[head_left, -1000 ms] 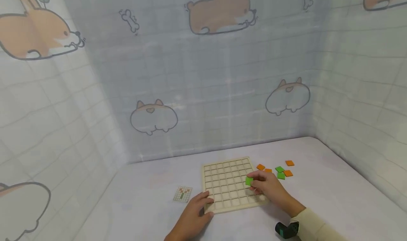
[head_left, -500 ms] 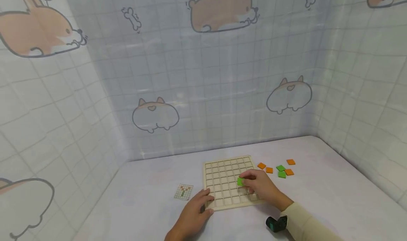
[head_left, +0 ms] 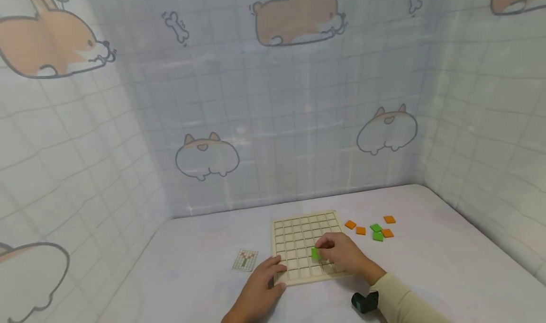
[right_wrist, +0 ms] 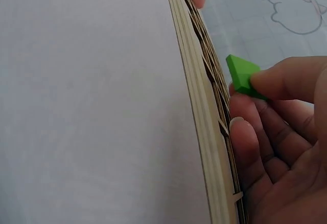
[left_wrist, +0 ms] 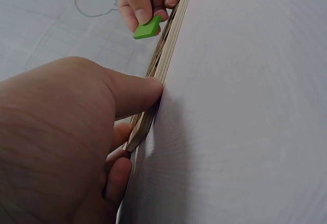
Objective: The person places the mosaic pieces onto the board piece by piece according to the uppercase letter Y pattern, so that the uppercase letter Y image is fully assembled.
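Observation:
A pale wooden grid board (head_left: 294,240) lies on the white table in the head view. My left hand (head_left: 261,285) holds its near left corner, thumb against the front edge and fingers at the left side. Between thumb and fingertips my right hand (head_left: 344,256) pinches a green square tile (head_left: 315,253) over the middle of the grid. In the right wrist view the same green tile (right_wrist: 243,75) is tilted, above the level of the board's edge (right_wrist: 196,101). The left wrist view shows my left thumb (left_wrist: 140,94) pressed on that wooden edge.
Right of the board lie loose tiles: several orange ones, such as an orange tile (head_left: 389,219), and two green tiles, one a green tile (head_left: 377,237). Left of it lies a small pattern card (head_left: 245,260). Curtains (head_left: 273,100) printed with dogs enclose the table.
My right hand has carried the green tile leftward and slightly nearer, from the right part of the grid to its middle. The left hand stays at the board's corner.

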### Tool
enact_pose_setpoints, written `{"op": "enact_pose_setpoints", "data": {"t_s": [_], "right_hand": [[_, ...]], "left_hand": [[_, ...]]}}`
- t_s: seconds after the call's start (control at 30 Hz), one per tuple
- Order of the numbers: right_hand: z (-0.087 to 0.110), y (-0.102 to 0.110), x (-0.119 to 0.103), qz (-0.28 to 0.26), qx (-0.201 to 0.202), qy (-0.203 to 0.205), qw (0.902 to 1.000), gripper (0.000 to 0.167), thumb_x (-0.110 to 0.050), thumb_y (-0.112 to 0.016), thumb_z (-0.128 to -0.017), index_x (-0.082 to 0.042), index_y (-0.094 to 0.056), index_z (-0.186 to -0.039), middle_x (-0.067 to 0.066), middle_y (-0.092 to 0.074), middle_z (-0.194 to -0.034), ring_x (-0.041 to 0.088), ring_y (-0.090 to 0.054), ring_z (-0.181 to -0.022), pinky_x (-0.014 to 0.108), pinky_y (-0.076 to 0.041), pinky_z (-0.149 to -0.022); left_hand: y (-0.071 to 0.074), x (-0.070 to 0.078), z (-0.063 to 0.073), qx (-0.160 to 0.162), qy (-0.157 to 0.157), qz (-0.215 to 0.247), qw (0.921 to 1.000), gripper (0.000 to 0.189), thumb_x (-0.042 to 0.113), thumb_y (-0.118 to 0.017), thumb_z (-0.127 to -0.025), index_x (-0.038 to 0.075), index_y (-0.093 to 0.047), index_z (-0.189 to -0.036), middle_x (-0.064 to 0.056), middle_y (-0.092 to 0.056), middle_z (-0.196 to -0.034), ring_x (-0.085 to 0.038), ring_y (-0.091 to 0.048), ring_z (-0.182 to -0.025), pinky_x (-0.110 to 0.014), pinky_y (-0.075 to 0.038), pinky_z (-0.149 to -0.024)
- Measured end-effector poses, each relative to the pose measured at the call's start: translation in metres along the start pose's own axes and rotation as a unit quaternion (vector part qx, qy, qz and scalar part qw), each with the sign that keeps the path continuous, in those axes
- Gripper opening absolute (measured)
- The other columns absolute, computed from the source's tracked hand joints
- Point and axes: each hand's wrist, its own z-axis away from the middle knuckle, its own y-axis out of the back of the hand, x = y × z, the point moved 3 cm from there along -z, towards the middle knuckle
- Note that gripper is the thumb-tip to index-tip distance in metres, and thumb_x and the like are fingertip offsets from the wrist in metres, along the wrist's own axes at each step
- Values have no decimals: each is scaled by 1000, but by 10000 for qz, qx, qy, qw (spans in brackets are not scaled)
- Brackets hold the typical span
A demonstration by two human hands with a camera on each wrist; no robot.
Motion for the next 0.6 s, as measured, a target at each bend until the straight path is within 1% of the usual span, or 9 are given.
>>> {"op": "enact_pose_setpoints", "data": {"t_s": [0.1, 0.33, 0.6], "right_hand": [[0, 0, 0, 153, -16, 26, 9999, 8, -16, -72, -91, -12, -71, -97, -2, -67, -89, 17, -60, -80, 29, -53, -66], [-3, -5, 0, 479, -126, 243, 9985, 4, -14, -72, -91, -16, -71, -95, -7, -67, -90, 14, -60, -83, 28, -51, -70], [-1, -4, -2, 686, -170, 312, 9970, 5, -14, -72, -91, -18, -71, -94, -9, -67, -91, 12, -61, -84, 28, -52, -74]], "left_hand": [[0, 1, 0, -2, 49, 11, 10000, 33, 26, -69, -91, 19, -68, -124, -6, -47, -150, -36, -37, -142, -61, -29, -113], [1, 1, 2, 5, 119, 55, 9999, 34, 26, -70, -91, 18, -68, -124, -7, -48, -150, -36, -37, -142, -61, -29, -113], [1, 3, 0, 40, -62, -4, 10000, 34, 25, -69, -91, 17, -68, -124, -7, -49, -149, -34, -39, -141, -60, -31, -112]]}}
